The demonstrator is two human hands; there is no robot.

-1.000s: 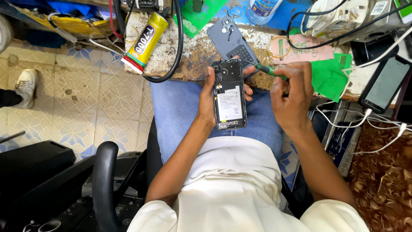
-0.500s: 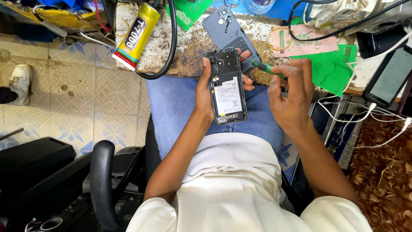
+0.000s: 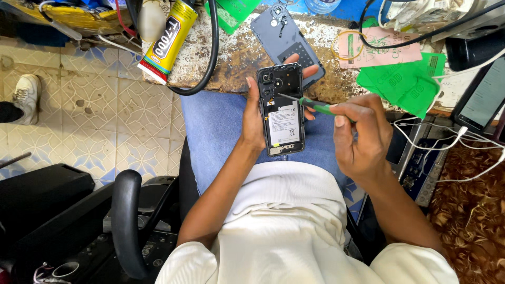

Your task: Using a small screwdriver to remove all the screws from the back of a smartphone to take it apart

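Phone (image 3: 283, 110), opened, back cover off — head view, is that right?

— Yes. It is upright over the lap in blue jeans (image 3: 221, 131), just in front of the worktop (image 3: 236, 58) edge. Its black frame and a pale battery label face the camera.

— Which hand carries it?

— The left hand (image 3: 255, 118). Its grip is closed around the phone: thumb along the left edge, fingertips showing past the right edge.

— And the right hand (image 3: 363, 137)?

— Its grip is pinched on a green-handled screwdriver (image 3: 310, 105). The metal tip reaches the upper half of the phone, just below the camera module.

— What lies behind the phone?

— A grey back cover (image 3: 284, 34) flat on the worktop, its lower end hidden by the phone. To the left, a yellow glue tube (image 3: 168, 39) lies aslant with a black cable (image 3: 213, 52) looping beside it. To the right, green paper sheets (image 3: 405, 84) and a pink sheet (image 3: 379, 47).

— Anything at the margins?

— A second phone (image 3: 481, 100) with white cables at the right edge; a white shoe (image 3: 23, 97) on the tiled floor at far left; a black chair armrest (image 3: 126, 221) lower left.
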